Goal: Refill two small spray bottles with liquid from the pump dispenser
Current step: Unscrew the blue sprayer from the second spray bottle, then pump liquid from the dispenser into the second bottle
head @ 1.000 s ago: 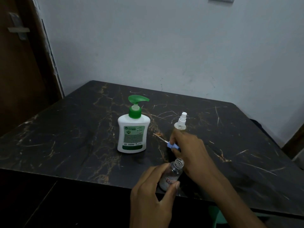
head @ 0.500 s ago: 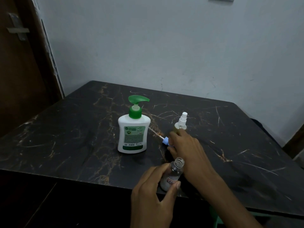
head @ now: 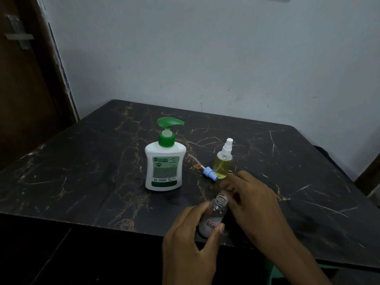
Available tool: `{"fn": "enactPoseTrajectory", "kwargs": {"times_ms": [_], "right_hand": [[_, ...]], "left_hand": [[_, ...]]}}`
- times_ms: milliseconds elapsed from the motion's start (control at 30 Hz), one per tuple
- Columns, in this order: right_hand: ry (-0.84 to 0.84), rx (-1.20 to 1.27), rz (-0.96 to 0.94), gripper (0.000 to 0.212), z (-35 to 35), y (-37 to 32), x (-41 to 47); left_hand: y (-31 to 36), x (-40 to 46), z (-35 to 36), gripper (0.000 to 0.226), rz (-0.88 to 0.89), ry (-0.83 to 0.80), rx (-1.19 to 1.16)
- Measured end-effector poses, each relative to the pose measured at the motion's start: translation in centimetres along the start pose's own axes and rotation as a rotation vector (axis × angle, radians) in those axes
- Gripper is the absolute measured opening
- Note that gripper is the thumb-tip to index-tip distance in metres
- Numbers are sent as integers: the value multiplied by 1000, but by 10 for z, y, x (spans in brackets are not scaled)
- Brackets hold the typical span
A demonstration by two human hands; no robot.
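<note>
In the head view a dark marble table (head: 82, 171) filled the lower half of the frame, with a pale wall (head: 205, 58) behind it and a brown door (head: 22, 99) at the left edge.

Near the middle of the frame stood the dispenser (head: 164, 167) — white body, green pump, upright. Just right of it stood a spray bottle (head: 223, 161) with yellow liquid and a white spray top. Between these two, on the table, lay a blue spray head (head: 209, 173) with its thin tube pointing toward the dispenser; the head lay just beside the foot of the yellow bottle.

At the lower centre, near the front edge of the table, the left hand (head: 189, 243) held an open bottle (head: 213, 214) — clear, without cap, slightly tilted — with thumb and fingers curled around its lower part. The right hand (head: 253, 202) was just right of the bottle neck, its fingers blurred and loosely bent, holding nothing that I could see.
</note>
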State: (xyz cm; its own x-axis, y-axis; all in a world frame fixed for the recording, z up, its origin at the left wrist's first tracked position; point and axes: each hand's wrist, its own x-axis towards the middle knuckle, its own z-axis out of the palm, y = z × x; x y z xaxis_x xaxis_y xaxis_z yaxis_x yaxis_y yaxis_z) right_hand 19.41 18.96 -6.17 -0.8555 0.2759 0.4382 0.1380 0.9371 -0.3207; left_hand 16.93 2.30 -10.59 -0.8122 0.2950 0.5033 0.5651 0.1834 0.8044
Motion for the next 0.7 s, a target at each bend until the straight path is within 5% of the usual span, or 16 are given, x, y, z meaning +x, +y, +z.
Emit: {"fn": "enactPoseTrajectory", "kwargs": {"times_ms": [233,567,700], "right_hand": [[-5,769,92,14,-24,-21,-46],[91,886,107,34,-5,-36,-32],[153,791,66,29,-8,-41,-5]], "left_hand": [[14,3,-1,35,7,64,-65],[32,16,-23,54,128,56,149],[64,51,-75,39,296,163,236]]}}
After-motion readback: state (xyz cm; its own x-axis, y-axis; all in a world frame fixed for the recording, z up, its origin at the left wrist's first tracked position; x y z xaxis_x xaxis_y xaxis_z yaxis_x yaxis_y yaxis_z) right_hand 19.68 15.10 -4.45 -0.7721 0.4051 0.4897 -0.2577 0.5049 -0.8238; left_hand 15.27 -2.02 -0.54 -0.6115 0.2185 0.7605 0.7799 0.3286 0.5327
